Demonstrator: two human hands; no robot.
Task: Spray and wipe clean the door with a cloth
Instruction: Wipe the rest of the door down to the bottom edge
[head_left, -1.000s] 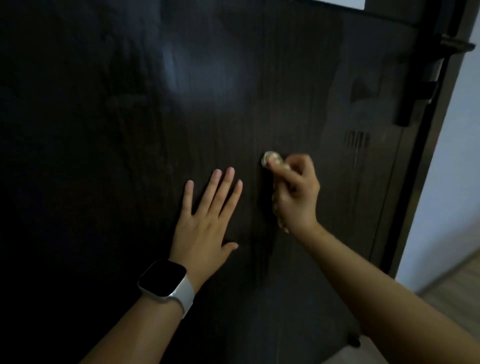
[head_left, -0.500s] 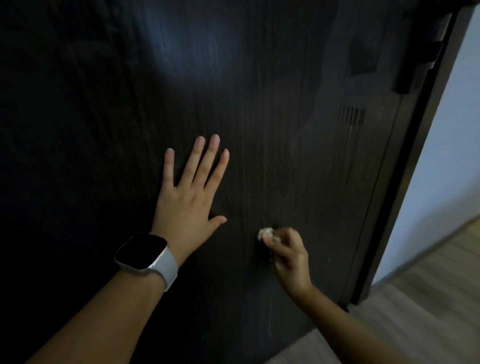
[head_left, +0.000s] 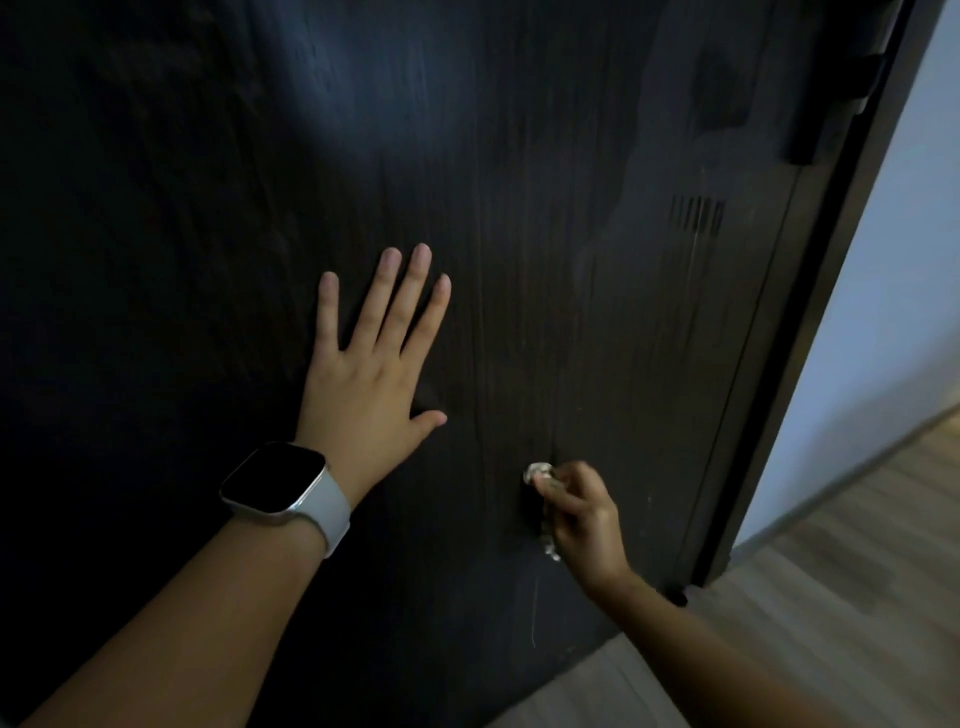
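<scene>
Door (head_left: 519, 260) under flat left hand (head_left: 369, 374); right hand (head_left: 584, 514) fingers clamped on cloth (head_left: 538, 473).

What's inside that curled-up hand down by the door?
The right hand grips a small bunched cloth against the dark door; pale bits poke out above and below the fist. The rest is covered by fingers.

You had no text, label, brand, number or sign to read anywhere in this view. The door (head_left: 519, 260) was dark and carried no lettering, and the watch (head_left: 275, 480) on your left wrist showed a black, blank screen. The row of short dark lines high on the door was only a marking, not writing.
</scene>
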